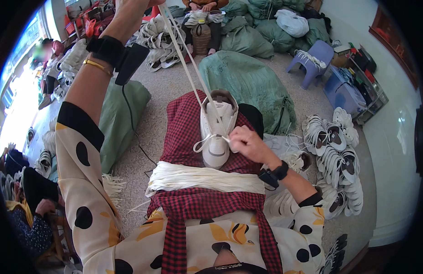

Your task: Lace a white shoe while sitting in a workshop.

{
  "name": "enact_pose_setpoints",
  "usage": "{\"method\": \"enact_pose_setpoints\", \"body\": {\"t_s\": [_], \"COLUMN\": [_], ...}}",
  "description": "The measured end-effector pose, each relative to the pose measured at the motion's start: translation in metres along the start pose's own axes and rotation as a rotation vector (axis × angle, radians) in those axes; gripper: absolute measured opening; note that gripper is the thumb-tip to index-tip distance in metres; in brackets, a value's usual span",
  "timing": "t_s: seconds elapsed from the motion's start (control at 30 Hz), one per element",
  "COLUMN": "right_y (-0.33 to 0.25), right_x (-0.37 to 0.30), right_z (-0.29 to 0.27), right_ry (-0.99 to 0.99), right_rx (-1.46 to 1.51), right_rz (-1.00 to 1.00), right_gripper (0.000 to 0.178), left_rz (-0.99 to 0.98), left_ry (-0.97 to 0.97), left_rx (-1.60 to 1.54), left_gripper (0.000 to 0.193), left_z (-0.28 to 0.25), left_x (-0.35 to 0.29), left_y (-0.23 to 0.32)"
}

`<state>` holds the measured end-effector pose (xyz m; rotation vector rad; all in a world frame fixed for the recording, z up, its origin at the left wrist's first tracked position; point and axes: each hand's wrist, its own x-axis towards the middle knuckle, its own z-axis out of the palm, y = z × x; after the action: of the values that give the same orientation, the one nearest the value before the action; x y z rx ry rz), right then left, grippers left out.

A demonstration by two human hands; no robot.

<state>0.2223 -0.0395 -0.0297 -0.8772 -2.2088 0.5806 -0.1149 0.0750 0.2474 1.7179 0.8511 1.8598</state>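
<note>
A white sneaker rests on my lap over a red-and-black checked apron, its toe toward me. My left hand is raised high at the top edge, partly cut off. From it a white shoelace runs taut in two strands down to the shoe. Beside the front eyelets, my right hand is closed, pinching a short stretch of white lace at the shoe's right side. A loose loop of lace hangs on the shoe's left side. Across my lap lies a thick bundle of white shoelaces.
Piles of white shoes stand on the floor at my right. A large green sack lies just beyond my knees, another green sack to the left. Farther off are a purple stool, a blue bin and other seated people.
</note>
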Motion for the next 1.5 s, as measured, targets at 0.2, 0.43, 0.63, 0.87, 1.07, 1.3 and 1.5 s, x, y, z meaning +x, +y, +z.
{"method": "enact_pose_setpoints", "body": {"t_s": [0.2,0.43,0.63,0.87,1.07,1.3,1.5], "right_y": [0.004,-0.02,-0.049,-0.013,0.014,0.016,0.013], "right_x": [0.006,0.062,0.11,0.104,0.111,0.114,0.112], "right_z": [-0.019,-0.035,-0.01,-0.004,0.0,0.005,0.003], "right_ry": [0.009,0.176,-0.139,-0.053,-0.104,-0.163,-0.152], "right_rx": [-0.155,0.161,0.572,0.98,1.105,1.105,1.113], "right_rz": [0.03,0.29,-0.052,0.393,0.397,0.396,0.381], "right_gripper": [0.025,0.021,0.029,0.027,0.025,0.027,0.028], "left_rz": [-0.088,-0.047,-0.031,-0.102,0.313,0.438,0.334], "left_ry": [0.059,0.009,-0.087,-0.169,-0.895,-1.036,-1.158], "left_rx": [0.089,0.075,0.016,0.509,0.626,0.886,0.706], "left_gripper": [0.023,0.026,0.03,0.052,0.024,0.013,0.014], "left_z": [0.01,0.032,0.054,0.039,0.028,0.028,0.023], "left_x": [-0.002,0.006,0.016,-0.03,-0.196,-0.276,-0.269], "left_y": [0.009,0.025,0.028,0.031,-0.063,-0.102,-0.104]}}
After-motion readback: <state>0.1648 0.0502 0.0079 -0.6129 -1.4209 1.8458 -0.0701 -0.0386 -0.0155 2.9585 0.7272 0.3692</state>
